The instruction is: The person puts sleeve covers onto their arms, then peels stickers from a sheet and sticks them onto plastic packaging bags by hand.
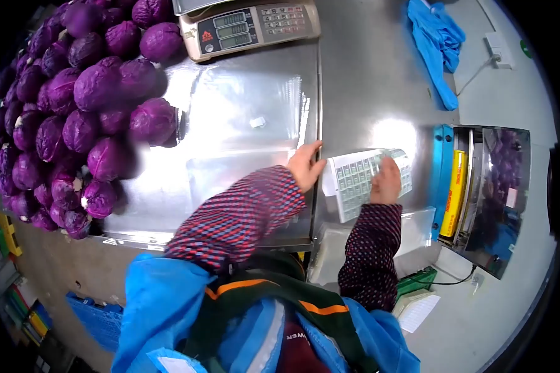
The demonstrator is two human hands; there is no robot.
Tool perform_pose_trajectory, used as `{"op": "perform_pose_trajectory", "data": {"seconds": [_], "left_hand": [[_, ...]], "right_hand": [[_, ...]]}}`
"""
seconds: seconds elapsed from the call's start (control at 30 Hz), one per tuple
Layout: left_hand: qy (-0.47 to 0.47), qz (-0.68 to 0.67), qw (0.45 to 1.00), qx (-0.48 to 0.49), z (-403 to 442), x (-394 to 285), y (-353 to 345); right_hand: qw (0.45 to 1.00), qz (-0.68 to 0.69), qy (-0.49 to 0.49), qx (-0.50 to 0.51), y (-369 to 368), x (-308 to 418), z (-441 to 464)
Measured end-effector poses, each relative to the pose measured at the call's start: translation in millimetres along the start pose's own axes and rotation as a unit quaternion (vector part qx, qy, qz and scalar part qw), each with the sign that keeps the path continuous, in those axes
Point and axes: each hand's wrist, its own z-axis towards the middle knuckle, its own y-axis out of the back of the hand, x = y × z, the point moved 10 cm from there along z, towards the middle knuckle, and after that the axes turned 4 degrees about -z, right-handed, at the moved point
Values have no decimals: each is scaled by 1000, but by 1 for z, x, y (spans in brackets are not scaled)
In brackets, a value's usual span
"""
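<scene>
A sheet of small printed labels lies on the metal table, green-and-white and set out in rows. My right hand is over its right half, fingers drawn together at the surface; whatever they pinch is too small to make out. Beside the sheet's left edge, my left hand rests on the table seam with its thumb and fingers apart, holding nothing. Clear plastic bags are stacked flat to the left of that hand.
Purple cabbages are heaped on the left. A weighing scale stands at the back. Blue gloves lie at back right, above a blue-framed machine holding a yellow box. More clear plastic lies below the sheet.
</scene>
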Motion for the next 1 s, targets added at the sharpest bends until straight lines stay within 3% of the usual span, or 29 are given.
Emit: {"op": "perform_pose_trajectory", "data": {"seconds": [0.07,0.1,0.13,0.17,0.2,0.27,0.3,0.33,0.4,0.43,0.5,0.53,0.57,0.7,0.83,0.87,0.9,0.93,1.0], "left_hand": [[-73,0,997,34,-7,-21,68],[-67,82,994,20,-13,-16,111],[12,91,994,53,-18,17,149],[17,196,976,92,-28,22,179],[21,295,947,127,-40,26,200],[-162,247,911,289,-75,25,183],[-230,260,897,275,-91,22,181],[-195,297,890,287,-98,47,184],[-229,260,885,312,-98,60,181],[-200,204,911,297,-90,60,184],[-163,175,914,328,-86,82,177],[-147,164,915,339,-80,89,177],[-233,304,878,288,-85,62,179],[-322,313,861,237,-92,50,188],[-166,194,920,297,-72,73,189],[-80,49,981,169,-50,72,216],[11,-97,995,33,-38,81,244],[103,-237,961,-103,-39,90,267],[-87,-21,980,-175,-58,-13,301]], "right_hand": [[996,72,-53,-17,-10,-7,-43],[998,-38,-28,31,-16,-37,-48],[992,-33,-72,99,-41,-69,-73],[979,-153,-44,130,-70,-92,-94],[974,-139,-18,175,-105,-99,-117],[963,-130,-6,237,-164,-126,-136],[954,-198,-16,223,-180,-138,-138],[925,-322,32,197,-183,-127,-140],[862,-445,164,181,-184,-94,-143],[863,-438,223,119,-163,-91,-129],[937,-318,124,71,-105,-108,-87],[977,-186,63,83,-90,-106,-84],[987,-123,71,74,-94,-73,-104],[994,-27,-49,90,-117,-52,-151],[987,48,-63,139,-132,-41,-175],[983,65,-51,167,-138,-35,-178],[982,56,-50,176,-138,-36,-177],[982,-26,-52,181,-143,-46,-172],[963,-187,-64,182,-154,-85,-159]]}}
